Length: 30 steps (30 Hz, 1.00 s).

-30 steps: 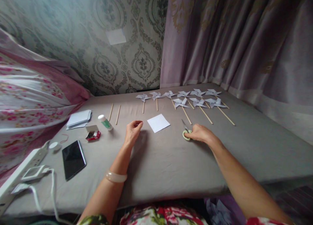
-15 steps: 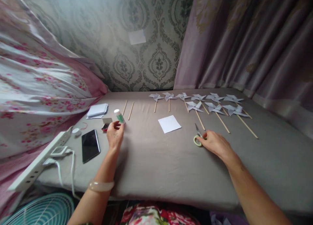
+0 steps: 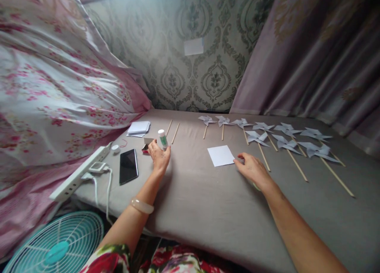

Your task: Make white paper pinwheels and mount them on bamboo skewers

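Head view: shows nine white pinwheels [image 3: 257, 137] made up on sticks, and leaves two loose sticks [image 3: 175, 133], a flat paper square [image 3: 221, 156] and a paper stack [image 3: 138, 127] unmade. Shows the square uncut and unfolded, lying between the hands. Reaches with the left hand [image 3: 160, 158] to a glue stick [image 3: 162, 138], with fingers curled near its foot; cannot tell whether gripping. Brings the right hand [image 3: 253, 171] to the square's right corner, with fingers bent, over something pale green [image 3: 255, 186]; cannot tell whether held. Has the table's [image 3: 196, 209] near edge under both forearms, a phone [image 3: 128, 166] and power strip [image 3: 80, 173] crowding leftward, pinwheel sticks close beyond the right hand, and widest room nearer the body.
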### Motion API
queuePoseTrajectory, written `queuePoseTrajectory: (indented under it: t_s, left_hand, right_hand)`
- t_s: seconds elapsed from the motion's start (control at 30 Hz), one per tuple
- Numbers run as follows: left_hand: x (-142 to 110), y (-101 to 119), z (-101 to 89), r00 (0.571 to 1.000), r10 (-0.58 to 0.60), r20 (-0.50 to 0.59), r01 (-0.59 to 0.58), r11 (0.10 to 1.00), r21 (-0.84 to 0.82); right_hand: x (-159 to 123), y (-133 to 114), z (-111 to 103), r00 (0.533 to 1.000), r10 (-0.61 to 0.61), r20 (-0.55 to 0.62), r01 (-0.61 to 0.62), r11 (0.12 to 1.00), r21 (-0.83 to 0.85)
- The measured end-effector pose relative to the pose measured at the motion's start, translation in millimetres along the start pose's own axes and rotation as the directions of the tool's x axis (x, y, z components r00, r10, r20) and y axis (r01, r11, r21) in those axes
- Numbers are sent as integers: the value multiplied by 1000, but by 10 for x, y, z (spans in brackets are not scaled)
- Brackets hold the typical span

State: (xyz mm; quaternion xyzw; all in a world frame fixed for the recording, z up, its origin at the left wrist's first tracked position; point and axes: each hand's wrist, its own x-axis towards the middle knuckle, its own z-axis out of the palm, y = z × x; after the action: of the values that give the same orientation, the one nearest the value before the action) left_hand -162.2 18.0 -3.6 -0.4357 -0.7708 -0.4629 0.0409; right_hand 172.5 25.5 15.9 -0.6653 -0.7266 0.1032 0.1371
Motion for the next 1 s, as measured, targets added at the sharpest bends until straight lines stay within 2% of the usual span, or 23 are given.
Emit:
queuePoseTrajectory:
  t_s: [0.1, 0.3, 0.5, 0.7, 0.77, 0.87, 0.93, 1.0]
  left_hand:
    - [57, 24, 53, 1000, -16, 23, 16, 1000, -5]
    - [181, 65, 195, 991, -117, 67, 121, 991, -57]
    - [262, 36, 273, 983, -172, 66, 177, 981, -78]
    - [295, 0, 236, 986, -139, 92, 149, 982, -115]
    - [260, 84, 193, 988, -87, 126, 109, 978, -179]
    - [124, 360, 116, 978, 44, 203, 40, 919, -391]
    - [-18, 616, 74, 952, 123, 280, 29, 875, -484]
    - [-184, 887, 60, 913, 212, 348, 24, 823, -567]
  right_hand:
    - [38, -12, 94, 1000, -6, 18, 7, 999, -50]
    - [-57, -43, 222, 998, -40, -51, 36, 997, -71]
    - [-105, -22, 231, 998, -31, -59, 34, 999, 35]
    - [-114, -41, 174, 987, 63, -146, -24, 966, 258]
    - [-119, -87, 136, 977, 92, -193, -13, 925, 380]
    - [-124, -164, 84, 953, 115, -280, 61, 834, 549]
    - [-126, -200, 63, 941, 114, -320, 133, 741, 658]
    - [-130, -220, 49, 944, 135, -302, 155, 624, 765]
